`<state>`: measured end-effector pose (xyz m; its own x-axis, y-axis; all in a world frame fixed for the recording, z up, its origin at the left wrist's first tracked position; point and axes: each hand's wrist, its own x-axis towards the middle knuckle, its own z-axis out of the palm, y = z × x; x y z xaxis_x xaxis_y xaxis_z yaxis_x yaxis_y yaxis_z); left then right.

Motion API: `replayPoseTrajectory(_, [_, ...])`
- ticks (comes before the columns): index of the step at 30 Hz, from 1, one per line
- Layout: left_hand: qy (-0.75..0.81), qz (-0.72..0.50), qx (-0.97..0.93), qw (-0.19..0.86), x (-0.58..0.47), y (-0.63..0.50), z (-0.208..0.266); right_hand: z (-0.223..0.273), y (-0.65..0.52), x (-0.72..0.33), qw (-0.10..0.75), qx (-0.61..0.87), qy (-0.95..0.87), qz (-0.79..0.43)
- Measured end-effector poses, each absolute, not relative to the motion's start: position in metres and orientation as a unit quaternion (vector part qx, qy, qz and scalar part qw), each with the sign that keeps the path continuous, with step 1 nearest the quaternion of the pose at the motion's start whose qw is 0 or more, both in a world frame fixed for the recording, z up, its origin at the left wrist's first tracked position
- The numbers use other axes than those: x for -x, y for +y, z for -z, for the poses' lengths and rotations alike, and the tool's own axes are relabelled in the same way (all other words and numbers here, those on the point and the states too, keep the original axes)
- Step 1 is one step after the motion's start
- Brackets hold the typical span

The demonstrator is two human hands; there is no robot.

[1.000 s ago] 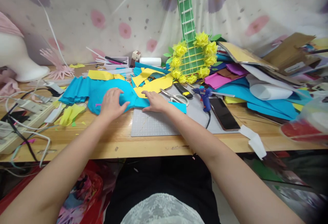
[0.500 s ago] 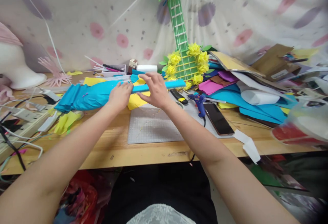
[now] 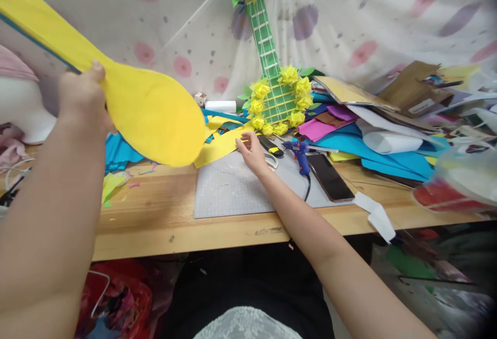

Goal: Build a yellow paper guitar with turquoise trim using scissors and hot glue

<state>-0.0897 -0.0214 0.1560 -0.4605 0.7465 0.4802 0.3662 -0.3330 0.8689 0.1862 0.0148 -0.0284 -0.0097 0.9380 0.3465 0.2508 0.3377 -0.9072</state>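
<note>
My left hand (image 3: 83,93) is wrapped around the neck of a yellow guitar-shaped cutout (image 3: 155,116) with a blue edge. It is raised above the table's left side, its rounded body towards the middle and its neck running off the upper left. Some blue crepe paper (image 3: 119,153) shows behind and below it. My right hand (image 3: 253,153) reaches over the grey cutting mat (image 3: 233,189), fingers slightly bent and apart, at the edge of a yellow paper piece (image 3: 217,148). A roll of tape (image 3: 271,161) and a black-and-yellow cutter (image 3: 271,146) lie beside it.
A green paper guitar with yellow flowers (image 3: 274,70) leans on the curtain. Right of the mat's middle are a blue glue gun (image 3: 300,155) and a phone (image 3: 330,177). Coloured sheets (image 3: 392,152) pile up at the right, near a clear plastic tub (image 3: 458,189).
Both hands have left the long blue piece. My left hand has moved left and up and now holds the yellow guitar-shaped cutout. My right hand has shifted slightly right and down.
</note>
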Motion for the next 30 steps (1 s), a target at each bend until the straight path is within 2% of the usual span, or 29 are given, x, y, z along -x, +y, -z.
replayPoseTrajectory(4, [0.59,-0.558,-0.427,0.397,0.099,-0.027,-0.116,0.034,0.021,-0.188,0.454,0.457,-0.55,-0.532])
replayPoseTrajectory(7, [0.607,-0.518,-0.363,0.481,0.092,-0.029,-0.08,0.033,0.019,-0.195,0.395,0.422,-0.524,-0.626])
replayPoseTrajectory(11, [0.599,-0.488,-0.331,0.541,0.07,-0.028,-0.038,0.034,0.011,-0.202,0.377,0.424,-0.537,-0.624])
replayPoseTrajectory(15, [0.593,-0.501,-0.334,0.535,0.053,-0.023,-0.007,0.04,0.008,-0.206,0.376,0.465,-0.576,-0.557])
replayPoseTrajectory(19, [0.661,-0.491,-0.33,0.461,0.048,-0.025,0.012,0.048,0.011,-0.211,0.408,0.516,-0.586,-0.474])
replayPoseTrajectory(26, [0.694,-0.455,-0.387,0.401,0.037,-0.053,0.022,0.053,0.009,-0.214,0.429,0.503,-0.575,-0.482])
replayPoseTrajectory(30, [0.695,-0.472,-0.383,0.383,0.034,-0.056,0.021,0.043,0.006,-0.217,0.399,0.51,-0.594,-0.477])
